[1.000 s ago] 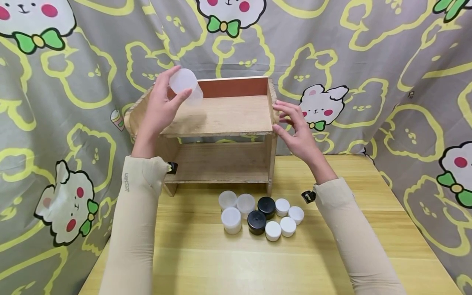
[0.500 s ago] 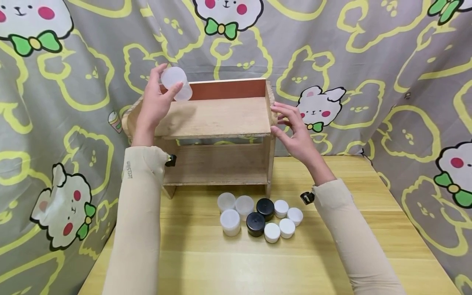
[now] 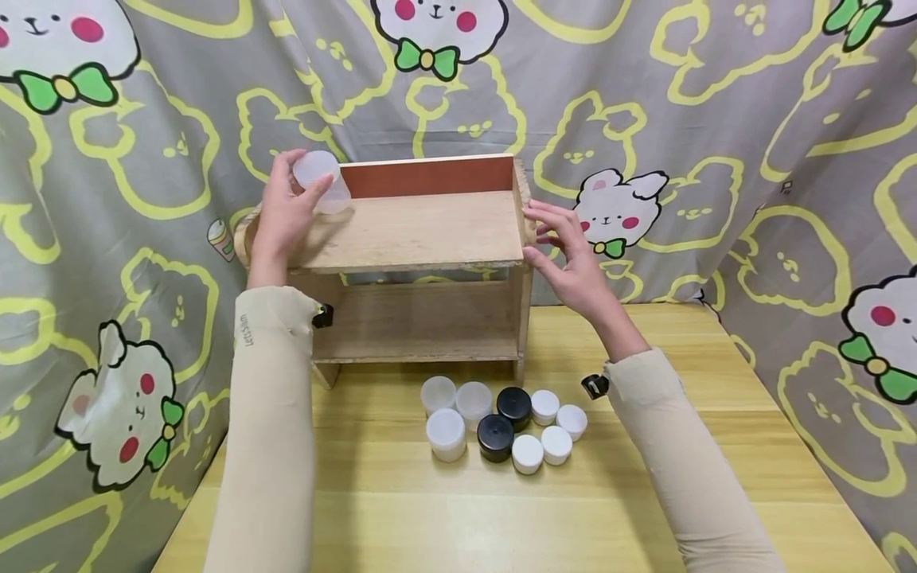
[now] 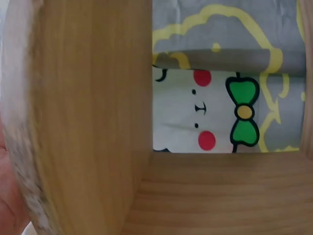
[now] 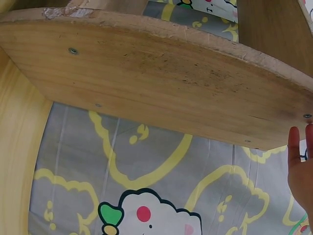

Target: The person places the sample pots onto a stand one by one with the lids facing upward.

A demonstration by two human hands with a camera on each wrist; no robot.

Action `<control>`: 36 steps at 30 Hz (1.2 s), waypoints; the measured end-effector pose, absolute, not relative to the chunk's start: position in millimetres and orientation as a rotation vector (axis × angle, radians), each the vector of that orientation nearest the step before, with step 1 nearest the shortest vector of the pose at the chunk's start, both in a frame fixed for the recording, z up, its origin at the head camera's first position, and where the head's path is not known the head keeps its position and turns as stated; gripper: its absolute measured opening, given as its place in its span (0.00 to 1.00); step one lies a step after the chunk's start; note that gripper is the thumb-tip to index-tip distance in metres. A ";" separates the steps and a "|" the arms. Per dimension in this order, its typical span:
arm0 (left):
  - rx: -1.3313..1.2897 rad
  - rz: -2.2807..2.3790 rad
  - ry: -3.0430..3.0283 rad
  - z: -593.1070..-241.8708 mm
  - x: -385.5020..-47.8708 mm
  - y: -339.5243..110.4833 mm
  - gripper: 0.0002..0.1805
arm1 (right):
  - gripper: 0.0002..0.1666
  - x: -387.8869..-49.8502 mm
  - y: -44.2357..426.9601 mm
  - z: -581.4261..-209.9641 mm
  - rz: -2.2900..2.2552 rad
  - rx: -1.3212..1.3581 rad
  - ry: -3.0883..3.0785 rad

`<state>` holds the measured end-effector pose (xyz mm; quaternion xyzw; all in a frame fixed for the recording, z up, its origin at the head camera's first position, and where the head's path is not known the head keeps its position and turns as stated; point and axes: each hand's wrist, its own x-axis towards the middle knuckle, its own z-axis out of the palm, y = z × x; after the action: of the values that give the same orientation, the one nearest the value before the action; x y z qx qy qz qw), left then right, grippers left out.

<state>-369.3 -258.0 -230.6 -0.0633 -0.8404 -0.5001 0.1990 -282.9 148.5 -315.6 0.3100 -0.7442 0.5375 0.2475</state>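
Fingers and thumb of the left hand (image 3: 278, 211) pinch a translucent lidded jar (image 3: 317, 166), the fingertips at its left side and the thumb across its near right side. That jar lies just beyond the palm, over the left end of the top board (image 3: 423, 231) of a two-tier wooden shelf unit, near the reddish-brown back rail (image 3: 430, 177). Its long axis appears to run from the lid, upper left, to the base, lower right; whether the base touches the board cannot be told. The left wrist view looks past the wood without showing the jar.

Rightward, the bare lower board (image 3: 423, 318) spans the unit. In front of it, on the wood-grain table (image 3: 401, 509), three more translucent jars (image 3: 446, 430) stand close together, then two black-lidded jars (image 3: 495, 436), then four small white-lidded jars (image 3: 527, 451).

At the far right, the right hand (image 3: 573, 259) has its fingers a little apart and gently bent, tips touching the right side panel (image 3: 524, 207), thumb by the front edge. The left hand is much the nearer to the held jar; the right one is at the opposite end.
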 end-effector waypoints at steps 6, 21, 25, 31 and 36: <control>-0.167 -1.358 -2.361 -238.4 -370.8 -266.2 0.37 | 0.29 -279.0 146.6 -314.6 1.455 0.851 -2.023; -0.161 -1.370 -2.381 -247.5 -373.3 -269.1 0.38 | 0.31 -305.8 155.7 -333.1 1.456 0.860 -2.009; -0.149 -1.369 -2.387 -247.8 -374.4 -269.2 0.40 | 0.31 -306.7 154.5 -333.1 1.449 0.855 -2.009; -0.168 -1.395 -2.387 -248.4 -376.8 -268.0 0.41 | 0.31 -305.5 155.6 -332.8 1.469 0.863 -1.993; -0.185 -1.382 -2.392 -249.0 -377.2 -266.8 0.40 | 0.31 -304.8 155.4 -333.5 1.488 0.872 -1.984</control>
<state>-377.2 -266.8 -249.0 -0.0658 -0.8490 -0.4905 0.1852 -304.8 155.4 -333.5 0.3209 -0.7301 0.5476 0.2533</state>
